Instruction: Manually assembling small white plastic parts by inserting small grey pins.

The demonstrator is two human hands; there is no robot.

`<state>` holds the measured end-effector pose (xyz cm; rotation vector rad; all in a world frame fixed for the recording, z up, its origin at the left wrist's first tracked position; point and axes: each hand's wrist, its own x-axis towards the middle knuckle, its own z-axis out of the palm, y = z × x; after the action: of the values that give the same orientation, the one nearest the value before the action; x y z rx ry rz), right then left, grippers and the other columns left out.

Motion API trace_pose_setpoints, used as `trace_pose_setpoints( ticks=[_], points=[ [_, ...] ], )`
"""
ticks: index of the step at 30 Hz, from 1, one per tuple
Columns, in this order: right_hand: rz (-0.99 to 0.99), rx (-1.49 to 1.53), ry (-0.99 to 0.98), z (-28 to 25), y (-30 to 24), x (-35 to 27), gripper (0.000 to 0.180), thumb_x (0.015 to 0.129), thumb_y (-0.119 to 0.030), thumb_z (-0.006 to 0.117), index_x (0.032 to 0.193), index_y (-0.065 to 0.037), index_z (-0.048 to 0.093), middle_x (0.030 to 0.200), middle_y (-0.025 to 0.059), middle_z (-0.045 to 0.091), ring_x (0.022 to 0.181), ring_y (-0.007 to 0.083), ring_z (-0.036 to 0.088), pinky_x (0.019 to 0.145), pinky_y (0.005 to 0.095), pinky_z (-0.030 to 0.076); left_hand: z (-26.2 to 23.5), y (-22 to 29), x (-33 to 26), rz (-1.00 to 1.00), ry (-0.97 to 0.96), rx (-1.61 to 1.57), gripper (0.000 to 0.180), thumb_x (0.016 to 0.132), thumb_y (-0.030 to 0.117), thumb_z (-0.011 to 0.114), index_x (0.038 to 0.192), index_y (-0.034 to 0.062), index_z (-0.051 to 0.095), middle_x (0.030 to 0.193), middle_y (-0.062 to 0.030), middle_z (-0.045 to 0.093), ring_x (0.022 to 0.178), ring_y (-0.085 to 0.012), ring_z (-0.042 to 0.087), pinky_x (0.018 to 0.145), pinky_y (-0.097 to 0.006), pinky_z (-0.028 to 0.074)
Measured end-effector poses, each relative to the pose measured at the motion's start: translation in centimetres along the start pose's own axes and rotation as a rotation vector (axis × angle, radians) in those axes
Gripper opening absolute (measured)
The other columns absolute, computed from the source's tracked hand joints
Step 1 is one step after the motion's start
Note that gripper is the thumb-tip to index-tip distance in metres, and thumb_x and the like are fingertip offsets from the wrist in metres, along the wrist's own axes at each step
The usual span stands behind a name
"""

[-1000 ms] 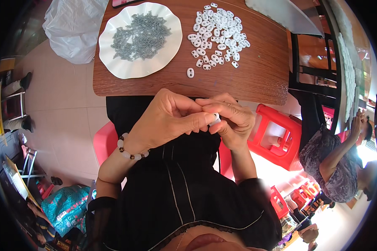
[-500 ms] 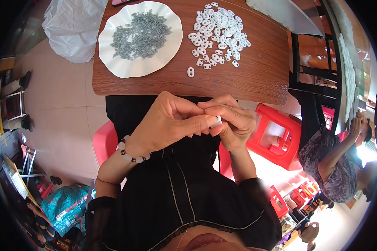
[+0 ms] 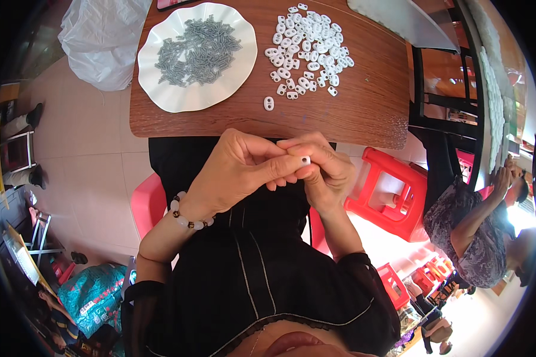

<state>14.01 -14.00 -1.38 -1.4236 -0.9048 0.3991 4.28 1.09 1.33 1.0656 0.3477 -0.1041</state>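
Observation:
Both of my hands meet just off the front edge of the brown table (image 3: 232,124). In a pinch, my left hand (image 3: 235,172) holds a small white cord lock (image 3: 305,160), one dark hole showing at its end. Fingertips of my right hand (image 3: 329,169) close on the same piece from the other side; most of it is hidden. Beyond them, a pile of white two-hole cord locks (image 3: 312,44) lies on the table. One single cord lock (image 3: 268,103) sits apart, nearer to me. Thin grey pieces like small springs (image 3: 199,53) are heaped in a white wavy-edged plate (image 3: 161,98).
A white plastic bag (image 3: 104,44) stands left of the table. Pink-red stools (image 3: 393,193) are at the right, with part of a pink seat (image 3: 149,205) beside me at left. Another person (image 3: 467,232) sits at the far right, and a teal bag (image 3: 92,297) lies lower left.
My right-hand fingers have shifted slightly around the cord lock. It has turned so a dark hole now faces up. Both hands stay together in nearly the same place.

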Motion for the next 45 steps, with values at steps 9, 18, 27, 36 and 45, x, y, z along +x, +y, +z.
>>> trace_pose_setpoints(
  ticks=[9,18,27,36,45],
  points=[
    [0.034,0.176,-0.106,-0.5,1.9,0.8,0.053,0.090,-0.038,0.061,0.119,0.006,0.060,0.111,0.0196,0.065,0.097,0.0217,0.058,0.084,0.0327,0.047,-0.3,-0.1,0.4,0.088,0.082,0.050,0.022,0.092,0.016,0.062,0.097,-0.0042,0.070,0.078,-0.0086,0.069,0.066,-0.0083,0.059,0.062,-0.020,0.048],
    [0.042,0.250,-0.148,-0.5,2.9,0.9,0.041,0.093,-0.021,0.059,0.126,0.003,0.055,0.119,0.0131,0.063,0.098,0.0184,0.058,0.085,0.0299,0.047,-1.1,-1.4,1.1,0.097,0.102,-0.007,0.021,0.093,0.016,0.062,0.097,-0.0030,0.070,0.080,-0.0078,0.068,0.068,-0.0084,0.058,0.062,-0.021,0.046],
    [0.094,0.303,-0.118,-0.5,3.4,0.8,0.036,0.093,-0.015,0.058,0.126,0.002,0.057,0.117,0.0121,0.064,0.097,0.0165,0.058,0.085,0.0292,0.048,-0.8,-1.6,1.5,0.096,0.120,-0.019,0.020,0.093,0.014,0.061,0.097,-0.0033,0.069,0.079,-0.0076,0.067,0.068,-0.0075,0.057,0.061,-0.020,0.045],
    [0.157,0.262,-0.156,-1.1,3.0,1.0,0.033,0.093,-0.009,0.058,0.123,0.006,0.057,0.113,0.0162,0.062,0.102,0.0201,0.059,0.089,0.0314,0.048,-0.7,-1.6,1.6,0.121,0.152,-0.008,0.019,0.092,0.015,0.061,0.095,-0.0028,0.069,0.078,-0.0067,0.067,0.067,-0.0067,0.057,0.061,-0.019,0.045],
    [0.167,0.184,-0.116,-0.8,2.2,1.9,0.027,0.090,-0.006,0.061,0.117,-0.003,0.064,0.099,0.0075,0.065,0.090,0.0145,0.059,0.080,0.0267,0.048,-1.0,-2.0,1.9,0.104,0.195,-0.047,0.020,0.093,0.017,0.061,0.093,-0.0013,0.069,0.078,-0.0054,0.067,0.066,-0.0058,0.056,0.060,-0.019,0.044]
  ],
)
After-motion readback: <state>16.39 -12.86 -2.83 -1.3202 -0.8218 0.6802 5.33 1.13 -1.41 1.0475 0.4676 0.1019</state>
